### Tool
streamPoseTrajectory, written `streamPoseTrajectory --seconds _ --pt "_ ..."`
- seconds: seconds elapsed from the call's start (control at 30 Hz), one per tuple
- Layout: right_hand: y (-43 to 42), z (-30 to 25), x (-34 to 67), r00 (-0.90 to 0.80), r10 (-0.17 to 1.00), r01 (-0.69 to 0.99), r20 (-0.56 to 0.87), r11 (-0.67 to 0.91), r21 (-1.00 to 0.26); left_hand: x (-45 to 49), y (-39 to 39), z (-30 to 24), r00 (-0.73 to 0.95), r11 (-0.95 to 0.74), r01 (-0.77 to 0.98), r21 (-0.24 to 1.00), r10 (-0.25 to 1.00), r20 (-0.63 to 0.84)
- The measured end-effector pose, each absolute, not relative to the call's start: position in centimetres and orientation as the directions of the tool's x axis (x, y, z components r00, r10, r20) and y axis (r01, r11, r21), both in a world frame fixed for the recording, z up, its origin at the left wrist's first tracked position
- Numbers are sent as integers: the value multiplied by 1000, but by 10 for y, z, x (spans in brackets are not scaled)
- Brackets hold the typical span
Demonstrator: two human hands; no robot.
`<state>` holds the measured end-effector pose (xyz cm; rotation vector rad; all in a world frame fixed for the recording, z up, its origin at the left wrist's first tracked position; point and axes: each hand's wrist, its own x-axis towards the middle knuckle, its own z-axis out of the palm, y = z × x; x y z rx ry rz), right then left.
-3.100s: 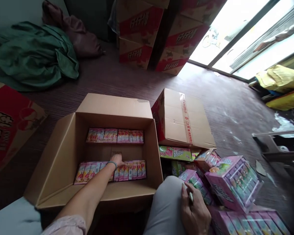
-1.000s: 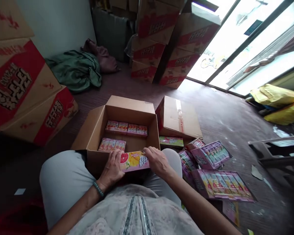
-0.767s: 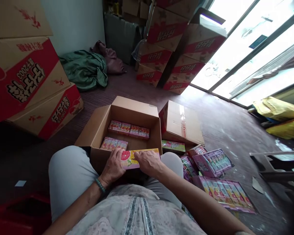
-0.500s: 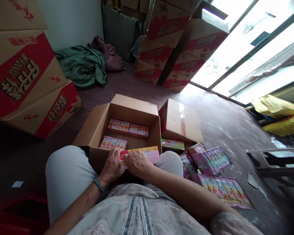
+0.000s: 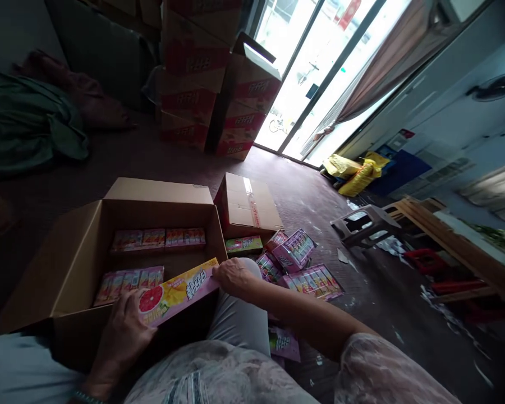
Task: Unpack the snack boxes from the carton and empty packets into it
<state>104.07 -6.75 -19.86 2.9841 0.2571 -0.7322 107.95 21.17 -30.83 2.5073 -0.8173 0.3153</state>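
A pink and yellow snack box [image 5: 180, 292] with grapefruit and lemon pictures is held at a slant over the near side of an open carton. My left hand [image 5: 128, 325] grips its left end. At the other end, my right hand [image 5: 235, 276] has its fingers closed round the corner. The open cardboard carton [image 5: 160, 193] stands between my legs with its flaps folded out. Inside it, two packs of small pink pouches [image 5: 157, 239] lie along the far wall, and another pack [image 5: 128, 282] lies at the near left.
Right of the carton stands a taped carton [image 5: 252, 205], with a green snack box [image 5: 244, 244] before it. Several purple packs [image 5: 309, 281] lie on the floor. Beyond are a grey stool [image 5: 366, 224], yellow bags [image 5: 357, 171] and stacked red-printed cartons [image 5: 239, 120].
My view has swung to the right. My right hand has moved from the middle of the snack box to its right end, uncovering its front; my left hand still holds the left end.
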Motion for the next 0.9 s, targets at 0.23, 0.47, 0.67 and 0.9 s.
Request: streamPoseTrajectory --seconds 0.23,0.47,0.67,0.9 --pt "-85 -202 1031 898 108 155 -427 -985 78 1076 204 -299 811 -712 -583 392 -482 330" --pt "-82 -207 1040 914 25 87 -406 -987 136 1077 195 -287 833 -741 -547 390 -436 339" --pt "-97 -199 1040 936 -94 -64 -338 -993 100 1079 193 -282 876 -773 -478 416 -385 292" --pt "-145 -212 1043 968 -230 -235 -103 -971 -46 1129 192 -265 949 -855 -304 419 -236 207"
